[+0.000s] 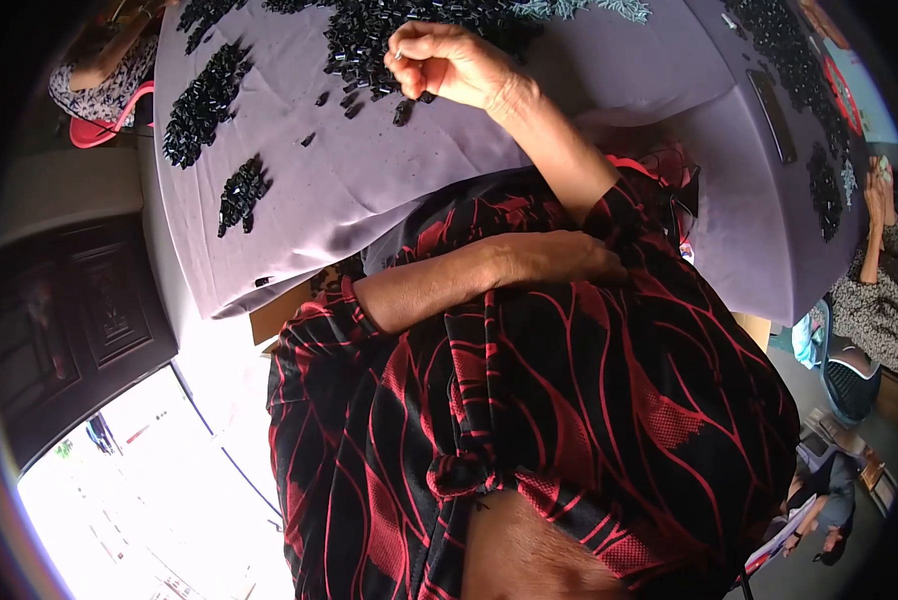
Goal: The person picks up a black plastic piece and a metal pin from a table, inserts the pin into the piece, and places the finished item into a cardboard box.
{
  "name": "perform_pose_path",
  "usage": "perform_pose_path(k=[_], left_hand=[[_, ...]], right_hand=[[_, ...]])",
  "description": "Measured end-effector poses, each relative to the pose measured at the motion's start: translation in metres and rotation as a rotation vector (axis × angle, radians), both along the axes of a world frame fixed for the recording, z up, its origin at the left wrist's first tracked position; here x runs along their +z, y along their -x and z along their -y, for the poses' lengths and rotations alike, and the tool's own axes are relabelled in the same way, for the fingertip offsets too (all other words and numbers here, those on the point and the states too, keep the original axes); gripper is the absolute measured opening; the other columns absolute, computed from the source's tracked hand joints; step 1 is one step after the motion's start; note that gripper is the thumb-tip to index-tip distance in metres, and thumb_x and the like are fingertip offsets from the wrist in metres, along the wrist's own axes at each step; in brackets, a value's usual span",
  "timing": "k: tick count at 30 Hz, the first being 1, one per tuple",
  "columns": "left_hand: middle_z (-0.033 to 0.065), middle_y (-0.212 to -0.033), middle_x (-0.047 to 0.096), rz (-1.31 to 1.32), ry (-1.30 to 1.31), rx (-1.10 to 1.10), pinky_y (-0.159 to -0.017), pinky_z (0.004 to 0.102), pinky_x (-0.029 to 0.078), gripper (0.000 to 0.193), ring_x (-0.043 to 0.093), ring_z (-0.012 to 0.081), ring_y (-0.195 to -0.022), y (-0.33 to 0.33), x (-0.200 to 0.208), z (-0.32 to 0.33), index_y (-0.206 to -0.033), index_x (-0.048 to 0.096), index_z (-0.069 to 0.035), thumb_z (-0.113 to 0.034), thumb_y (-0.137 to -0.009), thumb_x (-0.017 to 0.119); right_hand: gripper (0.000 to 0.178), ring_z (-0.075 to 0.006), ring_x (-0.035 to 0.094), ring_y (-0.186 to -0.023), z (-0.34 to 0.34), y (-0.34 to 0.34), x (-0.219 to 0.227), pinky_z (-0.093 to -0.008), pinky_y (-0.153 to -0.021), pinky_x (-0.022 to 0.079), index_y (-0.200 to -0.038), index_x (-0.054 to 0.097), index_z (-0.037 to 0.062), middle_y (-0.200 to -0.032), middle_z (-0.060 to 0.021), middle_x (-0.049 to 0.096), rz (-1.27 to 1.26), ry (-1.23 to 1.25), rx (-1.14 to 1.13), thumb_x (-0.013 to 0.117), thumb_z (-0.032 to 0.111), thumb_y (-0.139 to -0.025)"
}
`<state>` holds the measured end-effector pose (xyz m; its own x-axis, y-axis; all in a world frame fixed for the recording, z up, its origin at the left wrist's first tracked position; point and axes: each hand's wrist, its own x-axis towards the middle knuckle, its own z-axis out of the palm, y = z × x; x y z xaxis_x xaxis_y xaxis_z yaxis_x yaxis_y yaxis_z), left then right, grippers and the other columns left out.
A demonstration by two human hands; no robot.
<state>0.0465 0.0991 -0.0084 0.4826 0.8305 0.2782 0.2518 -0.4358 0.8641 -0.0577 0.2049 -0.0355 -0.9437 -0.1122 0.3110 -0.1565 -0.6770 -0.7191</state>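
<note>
My right hand is raised over the near edge of a large heap of small glossy black pieces. Its fingers are curled and pressed together. A tiny pale spot shows at the fingertips; whether it is a held piece cannot be made out. My left forearm lies across my body, with the left hand tucked against the right sleeve near the elbow, its fingers hidden. Several loose black pieces lie just below my right hand on the light purple tablecloth.
Smaller black piles sit on the table's left part, and another long pile runs along its right side. Pale green sprig-like pieces lie at the far edge. A dark phone-like slab rests at right. People sit at both sides.
</note>
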Motion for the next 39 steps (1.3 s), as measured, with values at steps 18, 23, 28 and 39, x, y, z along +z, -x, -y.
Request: perform_pose_path(k=[18, 23, 28, 39], left_hand=[[0.0138, -0.079, 0.051, -0.223, 0.048, -0.140, -0.062, 0.0344, 0.041, 0.018, 0.050, 0.0273, -0.073, -0.019, -0.021, -0.025, -0.082, 0.050, -0.003, -0.013, -0.071, 0.039], [0.0121, -0.074, 0.051, -0.301, 0.039, 0.034, -0.056, 0.0334, 0.040, 0.015, 0.049, 0.0271, -0.068, -0.004, -0.005, -0.020, -0.080, 0.050, -0.004, -0.007, -0.066, 0.047], [0.0056, -0.075, 0.048, 0.672, -0.072, 0.781, -0.057, 0.0236, 0.043, 0.026, 0.049, 0.0139, -0.066, 0.055, 0.006, 0.020, -0.073, 0.049, 0.000, 0.018, -0.060, 0.036], [0.0062, -0.069, 0.052, 1.115, -0.032, 0.997, -0.059, 0.0203, 0.041, 0.007, 0.050, 0.0110, -0.062, 0.055, 0.026, 0.069, -0.077, 0.048, 0.000, 0.001, -0.071, 0.049]], right_hand=[[0.011, -0.0080, 0.032, -0.055, -0.055, -0.083, 0.032, -0.0188, -0.048, 0.027, -0.078, 0.041, 0.0017, -0.066, -0.0028, 0.035, 0.030, 0.107, -0.327, 0.047, 0.008, -0.071], [0.009, -0.0085, 0.032, -0.055, -0.051, -0.096, 0.035, -0.0191, -0.049, 0.028, -0.078, 0.041, 0.0020, -0.069, -0.0036, 0.036, -0.003, 0.054, -0.281, 0.046, 0.008, -0.072], [0.008, -0.0081, 0.035, -0.053, -0.024, -0.107, 0.053, -0.0196, -0.047, 0.030, -0.078, 0.043, 0.0013, -0.065, -0.0033, 0.039, 0.074, -0.196, -0.676, 0.045, 0.008, -0.074], [0.004, -0.0066, 0.041, -0.058, 0.045, -0.098, 0.067, -0.0172, -0.052, 0.036, -0.075, 0.047, -0.0004, -0.075, -0.0048, 0.043, -0.176, -0.618, -0.535, 0.047, -0.003, -0.071]])
